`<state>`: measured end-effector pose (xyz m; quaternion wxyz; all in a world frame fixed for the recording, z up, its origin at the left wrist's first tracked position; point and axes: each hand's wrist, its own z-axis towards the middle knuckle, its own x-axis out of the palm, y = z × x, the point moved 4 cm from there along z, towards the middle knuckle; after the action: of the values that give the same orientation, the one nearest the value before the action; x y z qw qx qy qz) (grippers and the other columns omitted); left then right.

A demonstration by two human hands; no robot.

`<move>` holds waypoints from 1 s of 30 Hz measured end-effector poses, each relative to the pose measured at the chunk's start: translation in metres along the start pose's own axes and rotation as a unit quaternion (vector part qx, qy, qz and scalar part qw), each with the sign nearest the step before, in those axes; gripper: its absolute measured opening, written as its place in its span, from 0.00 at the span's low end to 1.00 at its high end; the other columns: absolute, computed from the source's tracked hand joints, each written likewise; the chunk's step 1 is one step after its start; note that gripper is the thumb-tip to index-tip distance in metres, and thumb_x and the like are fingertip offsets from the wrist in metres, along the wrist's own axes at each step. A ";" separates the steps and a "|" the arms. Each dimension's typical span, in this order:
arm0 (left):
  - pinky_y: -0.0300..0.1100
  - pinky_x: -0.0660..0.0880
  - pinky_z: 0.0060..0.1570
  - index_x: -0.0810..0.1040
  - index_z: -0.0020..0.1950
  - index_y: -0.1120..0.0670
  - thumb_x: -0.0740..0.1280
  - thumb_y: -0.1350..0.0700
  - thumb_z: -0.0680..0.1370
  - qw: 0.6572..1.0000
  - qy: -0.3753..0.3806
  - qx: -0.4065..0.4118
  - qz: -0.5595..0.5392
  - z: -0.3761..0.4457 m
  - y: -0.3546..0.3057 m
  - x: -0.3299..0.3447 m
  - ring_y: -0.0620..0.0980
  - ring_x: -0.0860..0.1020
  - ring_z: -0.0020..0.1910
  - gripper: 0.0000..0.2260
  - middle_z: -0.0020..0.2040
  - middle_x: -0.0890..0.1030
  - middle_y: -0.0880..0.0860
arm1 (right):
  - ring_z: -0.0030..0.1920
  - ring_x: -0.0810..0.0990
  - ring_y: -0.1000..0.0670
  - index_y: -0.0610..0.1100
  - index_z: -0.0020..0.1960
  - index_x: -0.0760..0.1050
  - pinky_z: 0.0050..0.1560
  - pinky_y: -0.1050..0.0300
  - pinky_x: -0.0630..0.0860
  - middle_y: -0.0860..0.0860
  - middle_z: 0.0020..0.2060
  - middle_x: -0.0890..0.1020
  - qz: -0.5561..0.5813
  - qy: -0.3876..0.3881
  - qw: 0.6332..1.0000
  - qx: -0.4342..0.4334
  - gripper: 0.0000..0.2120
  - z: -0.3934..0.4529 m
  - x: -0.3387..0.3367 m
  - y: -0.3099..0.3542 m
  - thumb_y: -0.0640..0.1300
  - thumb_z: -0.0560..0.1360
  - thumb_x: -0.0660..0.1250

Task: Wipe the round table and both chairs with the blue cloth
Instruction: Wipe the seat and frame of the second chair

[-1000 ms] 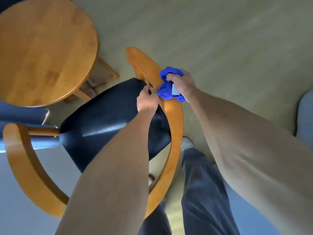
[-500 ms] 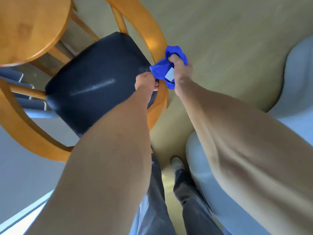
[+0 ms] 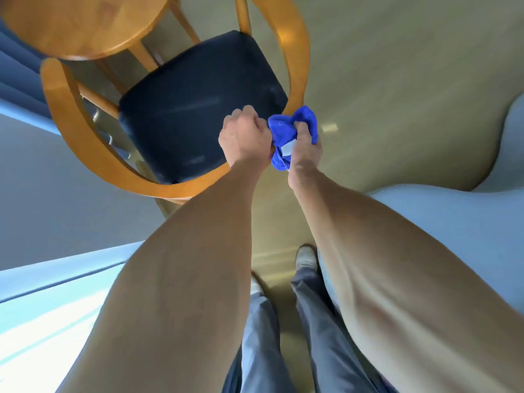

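Note:
A wooden chair with a curved backrest [image 3: 85,143] and a dark blue seat [image 3: 192,109] stands below me. The blue cloth [image 3: 283,131], with a white label, is bunched against the backrest's right side. My right hand [image 3: 304,148] grips the cloth there. My left hand [image 3: 245,137] is curled into a fist on the backrest rail just left of the cloth, touching its edge. The round wooden table [image 3: 85,26] is at the upper left, beyond the chair.
A pale blue upholstered seat [image 3: 453,222] lies to my right, and a blue surface [image 3: 42,279] to my left. Beige floor [image 3: 397,66] spreads beyond the chair. My legs and shoes [image 3: 304,258] stand on the floor behind the chair.
The view swung, so the chair now sits under the table's edge in frame. Both hands with the cloth have slid along the curved backrest toward its rear bend.

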<state>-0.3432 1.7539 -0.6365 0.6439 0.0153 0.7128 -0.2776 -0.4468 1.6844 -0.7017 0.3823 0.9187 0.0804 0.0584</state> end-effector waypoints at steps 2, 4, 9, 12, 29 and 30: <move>0.45 0.61 0.41 0.71 0.41 0.55 0.56 0.58 0.77 1.000 -0.016 -0.014 0.010 -0.001 0.015 -0.008 0.54 0.69 0.41 0.07 0.38 0.74 0.52 | 0.41 0.82 0.47 0.49 0.56 0.79 0.45 0.53 0.79 0.49 0.44 0.84 0.005 0.004 1.000 -0.005 0.20 -0.007 0.001 -0.004 0.56 0.67 0.68; 0.45 0.61 0.45 0.71 0.42 0.54 0.55 0.57 0.78 0.998 -0.026 -0.053 0.024 -0.003 0.040 -0.018 0.54 0.69 0.44 0.08 0.40 0.73 0.52 | 0.39 0.81 0.47 0.51 0.56 0.78 0.46 0.52 0.78 0.51 0.41 0.82 0.019 0.008 1.000 -0.006 0.19 -0.018 0.002 -0.012 0.57 0.68 0.67; 0.51 0.62 0.64 0.69 0.67 0.51 0.55 0.54 0.78 0.972 -0.108 -0.207 0.003 -0.055 0.119 -0.032 0.56 0.65 0.68 0.17 0.71 0.67 0.55 | 0.44 0.83 0.46 0.52 0.56 0.79 0.58 0.44 0.80 0.53 0.41 0.83 0.066 -0.030 0.997 0.035 0.26 -0.055 0.011 -0.050 0.66 0.64 0.65; 0.52 0.69 0.61 0.65 0.69 0.55 0.53 0.50 0.80 0.918 -0.069 -0.384 -0.073 -0.090 0.162 -0.033 0.60 0.68 0.66 0.19 0.69 0.68 0.59 | 0.45 0.83 0.46 0.51 0.58 0.80 0.58 0.47 0.80 0.53 0.42 0.83 0.058 -0.032 0.996 0.056 0.27 -0.079 0.020 -0.077 0.67 0.66 0.64; 0.54 0.70 0.66 0.80 0.58 0.56 0.65 0.61 0.73 0.441 0.271 -0.334 -0.787 -0.135 0.077 0.008 0.58 0.78 0.56 0.14 0.56 0.80 0.58 | 0.43 0.82 0.45 0.49 0.47 0.82 0.43 0.54 0.75 0.50 0.40 0.83 -0.296 -0.134 0.943 -0.067 0.22 -0.102 -0.006 -0.068 0.64 0.75 0.58; 0.54 0.70 0.64 0.80 0.56 0.57 0.64 0.62 0.72 0.446 0.261 -0.337 -0.787 -0.132 0.069 0.009 0.58 0.78 0.53 0.14 0.54 0.80 0.59 | 0.45 0.81 0.44 0.48 0.48 0.82 0.45 0.52 0.76 0.48 0.42 0.83 -0.315 -0.145 0.932 -0.099 0.25 -0.097 -0.010 -0.058 0.64 0.76 0.54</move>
<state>-0.4381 1.8642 -0.6688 -0.1121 -0.6992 0.5911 -0.3862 -0.4788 1.7900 -0.6760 0.4777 0.8018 0.3034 -0.1917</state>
